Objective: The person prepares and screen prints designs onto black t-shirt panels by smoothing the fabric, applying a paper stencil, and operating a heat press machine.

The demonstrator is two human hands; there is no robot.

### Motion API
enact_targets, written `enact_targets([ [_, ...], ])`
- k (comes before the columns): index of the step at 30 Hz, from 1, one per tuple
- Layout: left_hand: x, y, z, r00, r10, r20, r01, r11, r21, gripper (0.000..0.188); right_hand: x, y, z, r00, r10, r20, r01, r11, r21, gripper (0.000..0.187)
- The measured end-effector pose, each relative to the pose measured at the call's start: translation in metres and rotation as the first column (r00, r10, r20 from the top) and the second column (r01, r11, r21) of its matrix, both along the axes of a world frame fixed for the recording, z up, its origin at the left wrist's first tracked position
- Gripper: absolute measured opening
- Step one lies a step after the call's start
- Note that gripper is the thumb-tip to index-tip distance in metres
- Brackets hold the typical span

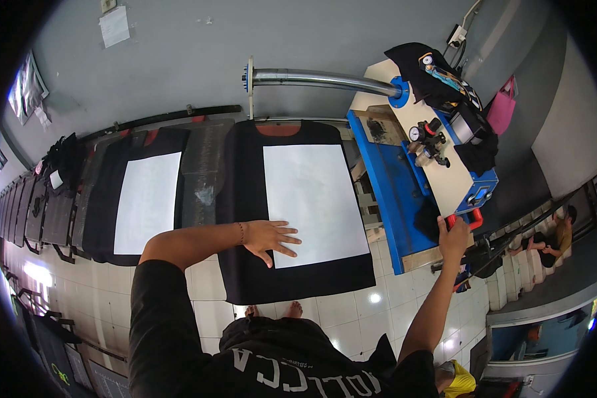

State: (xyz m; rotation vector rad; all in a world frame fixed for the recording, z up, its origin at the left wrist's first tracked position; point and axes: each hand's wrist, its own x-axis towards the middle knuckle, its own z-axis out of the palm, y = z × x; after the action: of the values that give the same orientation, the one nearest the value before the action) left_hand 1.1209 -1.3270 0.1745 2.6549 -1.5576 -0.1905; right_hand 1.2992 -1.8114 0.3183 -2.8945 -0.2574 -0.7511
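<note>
My left hand [270,240] lies flat with fingers spread, at the lower left edge of a white sheet [317,202]. The sheet rests on a black T-shirt [245,179] stretched over a board in front of me. To the right, my right hand [454,240] is closed round a red handle [476,219] on the blue and cream heat press [395,192]. The press stands beside the shirt, not over it. A round pressure gauge [415,133] sits on top of it.
Another black T-shirt [109,192] carrying a white sheet [147,204] lies to the left. Beyond it runs a row of dark boards [26,205]. A metal rail [312,77] spans the back wall. Black fabric [421,73] hangs over the press. Someone [557,242] sits at far right.
</note>
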Motion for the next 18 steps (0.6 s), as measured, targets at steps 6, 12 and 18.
enact_targets([
  [6, 0.029, -0.037, -0.002, 0.998, 0.059, -0.013, -0.060, 0.996, -0.067, 0.076, 0.003, 0.004, 0.006, 1.000, 0.029, 0.012, -0.029, 1.000, 0.010, 0.050],
  [12, 0.048, -0.101, -0.005, 0.947, 0.317, 0.057, -0.303, 0.936, -0.177, 0.068, 0.018, -0.035, -0.004, 0.960, 0.262, 0.096, -0.277, 0.937, 0.214, 0.037],
  [18, 0.049, -0.165, -0.011, 0.586, 0.809, -0.047, -0.745, 0.515, -0.424, 0.054, 0.101, -0.099, -0.020, 0.919, 0.256, 0.300, -0.377, 0.795, 0.476, 0.057],
])
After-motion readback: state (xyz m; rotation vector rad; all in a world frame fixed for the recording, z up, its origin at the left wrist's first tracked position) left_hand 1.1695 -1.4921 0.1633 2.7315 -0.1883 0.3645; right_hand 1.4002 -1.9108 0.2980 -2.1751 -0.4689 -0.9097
